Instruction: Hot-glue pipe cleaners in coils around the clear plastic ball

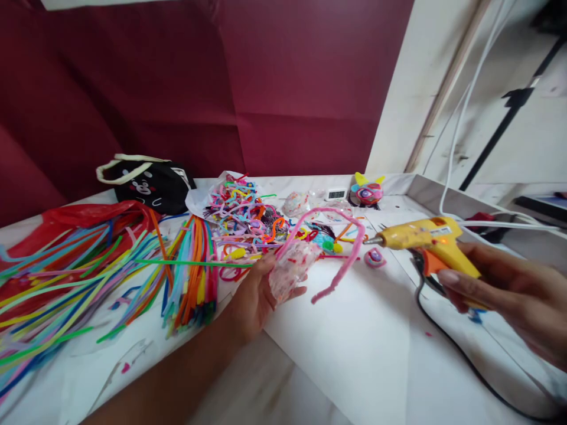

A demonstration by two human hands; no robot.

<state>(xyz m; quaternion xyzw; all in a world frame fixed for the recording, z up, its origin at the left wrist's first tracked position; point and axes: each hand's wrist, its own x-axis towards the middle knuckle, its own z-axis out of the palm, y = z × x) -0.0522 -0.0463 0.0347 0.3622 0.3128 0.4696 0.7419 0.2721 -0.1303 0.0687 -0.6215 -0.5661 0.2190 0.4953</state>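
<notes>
My left hand [254, 292] is closed round a clear, crinkly plastic-wrapped lump [293, 267] with red flecks; a pink pipe cleaner arch [343, 248] rises from it and curves down to the right. My right hand [509, 292] grips a yellow hot glue gun [427, 236] with an orange trigger, its metal nozzle [371, 240] pointing left, close to the top of the pink arch. A black cord [447, 339] trails from the gun across the white table [376, 354].
A spread of long coloured pipe cleaners [88, 277] covers the left side. Cut, curled pieces [243, 215] lie behind my left hand. A black bag [148, 183], a small digital clock [335, 193] and a pink fuzzy figure [367, 190] stand at the back.
</notes>
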